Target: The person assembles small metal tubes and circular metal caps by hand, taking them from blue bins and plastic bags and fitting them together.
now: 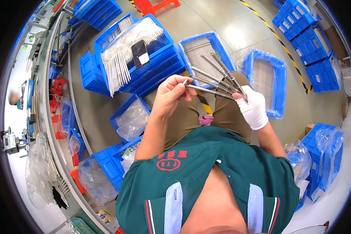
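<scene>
Several slim metal rods [223,74] fan out from my right hand [254,108], which wears a white glove with a bare thumb tip and is closed round their lower ends. The rods are grey with darker bands, and point up and to the left. My bare left hand [171,94] is closed, its thumb and fingers pinching the far left tip of the lowest rod [208,90]. Both hands are above my lap. Just beyond them, a blue crate [182,50] on the floor holds rows of similar rods.
At left, rods and a dark phone [140,53] lie atop stacked blue crates [160,72]. Another rod-filled crate [280,89] stands at right. A bench frame [50,117] runs along the left; more blue crates [312,48] are stacked far right. A red stool [156,5] stands far ahead.
</scene>
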The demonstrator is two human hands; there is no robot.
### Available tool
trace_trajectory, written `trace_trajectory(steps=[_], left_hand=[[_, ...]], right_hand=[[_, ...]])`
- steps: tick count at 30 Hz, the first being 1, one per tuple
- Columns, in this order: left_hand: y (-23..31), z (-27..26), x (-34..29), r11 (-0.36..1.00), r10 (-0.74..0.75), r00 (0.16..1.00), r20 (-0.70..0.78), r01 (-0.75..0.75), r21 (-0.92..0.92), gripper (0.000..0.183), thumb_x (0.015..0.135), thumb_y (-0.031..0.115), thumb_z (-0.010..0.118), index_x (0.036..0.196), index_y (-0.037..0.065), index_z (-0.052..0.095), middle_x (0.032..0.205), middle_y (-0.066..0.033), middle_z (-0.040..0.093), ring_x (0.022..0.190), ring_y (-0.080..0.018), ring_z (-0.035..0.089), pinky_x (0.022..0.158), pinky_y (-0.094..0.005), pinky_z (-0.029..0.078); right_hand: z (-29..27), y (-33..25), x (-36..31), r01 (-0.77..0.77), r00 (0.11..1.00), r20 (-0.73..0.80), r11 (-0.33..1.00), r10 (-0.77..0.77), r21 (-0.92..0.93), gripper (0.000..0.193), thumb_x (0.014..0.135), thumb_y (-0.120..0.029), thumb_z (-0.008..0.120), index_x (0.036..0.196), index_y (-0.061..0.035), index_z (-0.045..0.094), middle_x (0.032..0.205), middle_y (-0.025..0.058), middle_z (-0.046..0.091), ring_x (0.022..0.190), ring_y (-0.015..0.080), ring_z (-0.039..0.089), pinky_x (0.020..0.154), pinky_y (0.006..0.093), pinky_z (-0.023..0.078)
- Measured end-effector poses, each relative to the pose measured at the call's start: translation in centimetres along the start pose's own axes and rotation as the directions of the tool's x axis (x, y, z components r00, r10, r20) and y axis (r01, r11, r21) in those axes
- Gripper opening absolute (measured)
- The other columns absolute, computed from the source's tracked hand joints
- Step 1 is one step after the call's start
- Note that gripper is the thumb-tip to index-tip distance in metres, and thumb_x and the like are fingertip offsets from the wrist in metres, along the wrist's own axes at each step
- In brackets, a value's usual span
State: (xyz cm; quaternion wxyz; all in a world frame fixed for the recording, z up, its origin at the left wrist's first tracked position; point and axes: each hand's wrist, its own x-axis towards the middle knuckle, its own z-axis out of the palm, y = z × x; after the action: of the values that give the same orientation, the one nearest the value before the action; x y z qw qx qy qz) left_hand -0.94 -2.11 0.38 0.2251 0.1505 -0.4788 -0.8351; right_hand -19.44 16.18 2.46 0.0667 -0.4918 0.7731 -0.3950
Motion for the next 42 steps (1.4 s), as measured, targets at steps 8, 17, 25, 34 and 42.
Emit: trace_trajectory(steps=[8, 17, 25, 34, 42], left_hand=[[-1.3, 0.9, -0.5, 0.978, 0.205, 0.970, -0.132, -0.210, -0.020, 0.034, 0.082, 0.026, 0.064, 0.102, 0.000, 0.055, 0.078, -0.0110, 0.062, 0.069, -0.0172, 0.061, 0.058, -0.0255, 0.047], [-3.9, 3.0, -2.0, 0.996, 0.056, 0.998, 0.011, -0.055, -0.073, 0.022, 0.081, 0.008, 0.062, 0.099, -0.003, 0.054, 0.087, -0.0134, 0.063, 0.075, -0.0161, 0.062, 0.066, -0.0270, 0.051], [-0.1, 0.6, -2.6, 0.958, 0.159, 0.973, -0.167, -0.112, 0.263, 0.029, 0.083, 0.016, 0.060, 0.103, -0.005, 0.055, 0.081, -0.0121, 0.061, 0.067, -0.0155, 0.058, 0.062, -0.0269, 0.047], [-0.2, -0.1, -2.1, 0.990, 0.137, 0.963, -0.233, -0.131, 0.042, 0.030, 0.087, 0.024, 0.056, 0.105, -0.001, 0.054, 0.082, -0.0118, 0.062, 0.067, -0.0189, 0.061, 0.062, -0.0290, 0.050], [-1.2, 1.0, -2.6, 0.985, -0.011, 0.991, -0.133, -0.013, -0.174, 0.037, 0.086, 0.030, 0.058, 0.108, 0.001, 0.050, 0.065, -0.0110, 0.060, 0.049, -0.0166, 0.058, 0.044, -0.0256, 0.048]], right_hand=[[0.4, -0.7, -0.2, -0.023, 1.000, 0.009, 0.998, 0.022, 0.053, 0.011, 0.078, -0.016, 0.066, 0.078, -0.0076, 0.058, 0.060, 0.0113, 0.056, 0.050, 0.0281, 0.054, 0.046, 0.0335, 0.041], [1.2, -2.3, -0.7, 0.011, 0.995, 0.094, 0.999, -0.016, 0.053, 0.011, 0.077, -0.013, 0.065, 0.084, -0.0070, 0.059, 0.065, 0.0101, 0.060, 0.054, 0.0239, 0.058, 0.050, 0.0317, 0.044], [1.1, -0.4, -0.3, -0.142, 0.981, 0.158, 0.976, 0.116, 0.164, 0.013, 0.079, -0.018, 0.063, 0.080, -0.0060, 0.058, 0.063, 0.0145, 0.057, 0.055, 0.0274, 0.057, 0.050, 0.0344, 0.042], [0.5, 0.5, -1.5, -0.237, 0.955, 0.213, 0.962, 0.205, 0.134, 0.021, 0.084, -0.023, 0.058, 0.075, -0.0042, 0.056, 0.057, 0.0103, 0.054, 0.050, 0.0224, 0.051, 0.050, 0.0317, 0.040], [1.2, -0.7, -1.3, -0.198, 0.966, 0.200, 0.969, 0.167, 0.146, 0.014, 0.081, -0.018, 0.061, 0.082, -0.0038, 0.059, 0.057, 0.0091, 0.055, 0.050, 0.0181, 0.052, 0.050, 0.0303, 0.041]])
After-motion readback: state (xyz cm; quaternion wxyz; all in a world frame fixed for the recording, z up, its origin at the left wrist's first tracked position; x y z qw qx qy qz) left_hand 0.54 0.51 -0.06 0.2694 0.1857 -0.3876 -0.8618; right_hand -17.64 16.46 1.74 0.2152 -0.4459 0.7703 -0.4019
